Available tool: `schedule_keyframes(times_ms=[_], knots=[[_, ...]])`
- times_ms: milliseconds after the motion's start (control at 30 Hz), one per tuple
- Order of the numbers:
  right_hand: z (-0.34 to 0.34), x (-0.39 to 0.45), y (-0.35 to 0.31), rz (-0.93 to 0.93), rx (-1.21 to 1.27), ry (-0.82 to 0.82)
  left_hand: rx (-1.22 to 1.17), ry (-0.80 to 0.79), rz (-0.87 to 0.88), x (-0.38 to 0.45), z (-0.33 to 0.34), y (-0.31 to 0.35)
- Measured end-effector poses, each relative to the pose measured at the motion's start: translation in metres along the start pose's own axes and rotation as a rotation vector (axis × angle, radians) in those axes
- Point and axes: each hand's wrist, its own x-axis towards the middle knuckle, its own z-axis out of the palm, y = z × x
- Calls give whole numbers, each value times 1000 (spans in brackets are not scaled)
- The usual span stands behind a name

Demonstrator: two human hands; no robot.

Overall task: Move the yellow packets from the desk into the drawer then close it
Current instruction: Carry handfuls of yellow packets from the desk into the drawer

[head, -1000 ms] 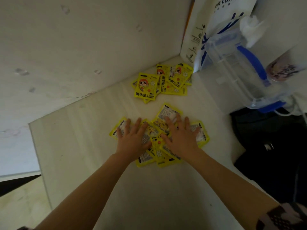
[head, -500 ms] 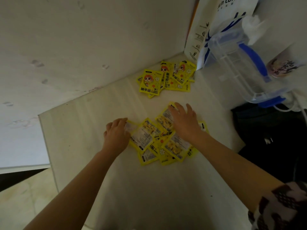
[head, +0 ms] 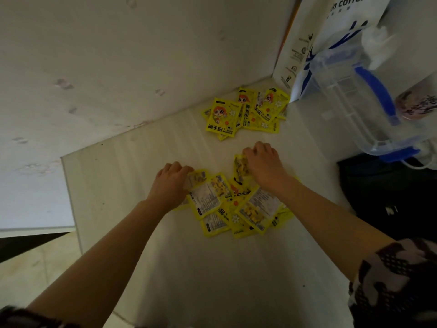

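Observation:
Several yellow packets (head: 236, 204) lie in a loose heap on the pale desk (head: 132, 166), most with their white printed backs up. My left hand (head: 170, 183) curls its fingers over the heap's left edge. My right hand (head: 264, 164) curls over the packets at the heap's upper right, and its fingertips pinch one packet's corner. A second, smaller heap of yellow packets (head: 246, 112) with cartoon faces up lies farther back by the wall, untouched. The drawer is out of view.
A clear plastic box with blue clips (head: 354, 98) and a white coffee bag (head: 314, 43) stand at the back right. A black object (head: 390, 192) sits along the desk's right side. The wall (head: 118, 67) bounds the desk at the back; its left edge drops to the floor.
Both hands went from lying flat on the near heap to curling at its outer edges. The left slid to the left side, the right up to the far right, and the packets bunched together.

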Motion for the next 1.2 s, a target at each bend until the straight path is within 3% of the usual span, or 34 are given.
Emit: schedule_keyframes(times_ms=[133, 300, 467, 567, 800, 900, 1067, 1200], knots=[[-1, -8, 6, 77, 89, 115, -197, -20, -159, 0, -7, -1], [-18, -26, 10, 179, 262, 237, -334, 125, -257, -5, -19, -2], [-24, -58, 16, 411, 628, 291, -535, 287, -345, -12, -39, -4], [-21, -84, 13, 542, 814, 292, -602, 300, -349, -12, -47, 6], [8, -128, -9, 830, 1094, 96, -513, 48, -197, -13, -28, 34], [22, -134, -16, 877, 1159, 54, -468, -33, -212, -14, -9, 36], [28, -134, -23, 956, 1304, 48, -254, -4, -164, -17, 13, 36], [35, -128, -22, 1025, 1401, 38, -215, -24, -161, -17, 13, 35]])
